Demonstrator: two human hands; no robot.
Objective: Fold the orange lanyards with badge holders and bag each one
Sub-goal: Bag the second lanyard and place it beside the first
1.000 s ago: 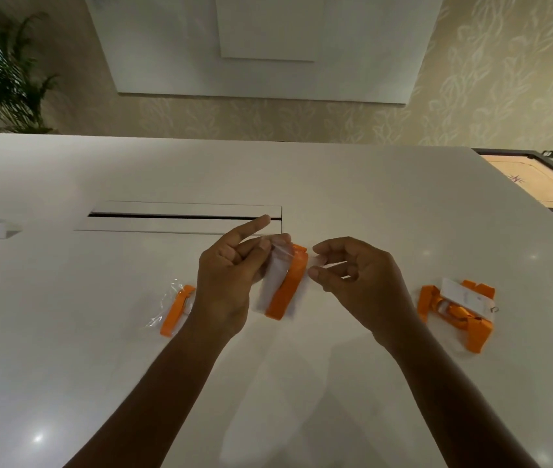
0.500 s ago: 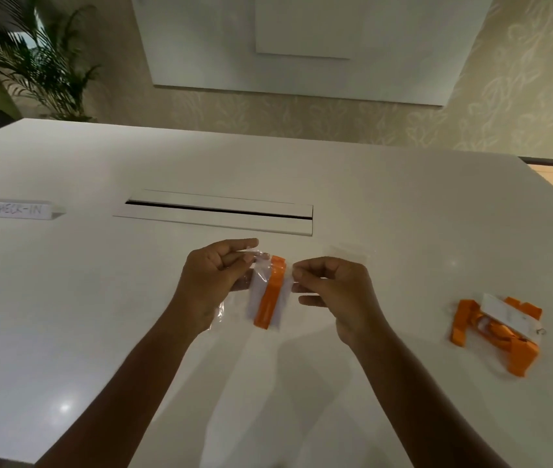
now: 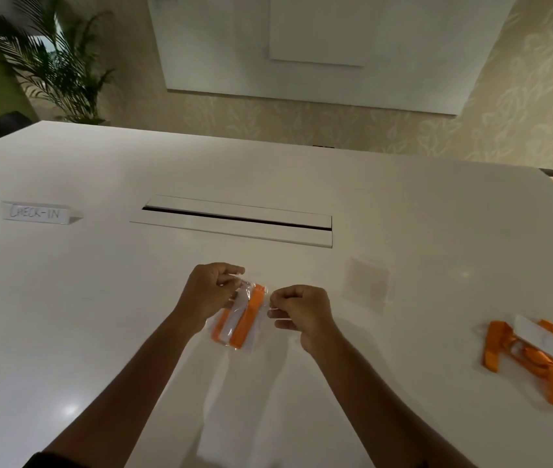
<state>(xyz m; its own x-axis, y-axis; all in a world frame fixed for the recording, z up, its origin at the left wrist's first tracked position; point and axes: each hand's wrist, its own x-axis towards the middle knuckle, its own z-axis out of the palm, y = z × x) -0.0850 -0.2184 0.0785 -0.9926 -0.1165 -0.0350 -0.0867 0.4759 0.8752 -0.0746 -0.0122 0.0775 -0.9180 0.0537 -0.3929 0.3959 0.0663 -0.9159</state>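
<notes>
We hold a clear bag just above the white table, near its middle. Inside it we see a folded orange lanyard with a pale badge holder lying between the orange strips. Our left hand pinches the bag's upper left edge, fingers curled round the plastic, and it hides that corner of the bag. Our right hand has its fingers curled at the bag's right edge; it seems to pinch the thin film there, though the plastic is too clear for us to be sure.

Well apart to the right lies an unbagged orange lanyard, loosely piled, with a white badge holder resting across it. Between that pile and our hands, a flat stack of clear bags lies faintly visible on the table. Beyond our hands a long cable slot crosses the table. To the far left stands a small sign reading CHECK-IN. A potted palm stands behind the table's left corner.
</notes>
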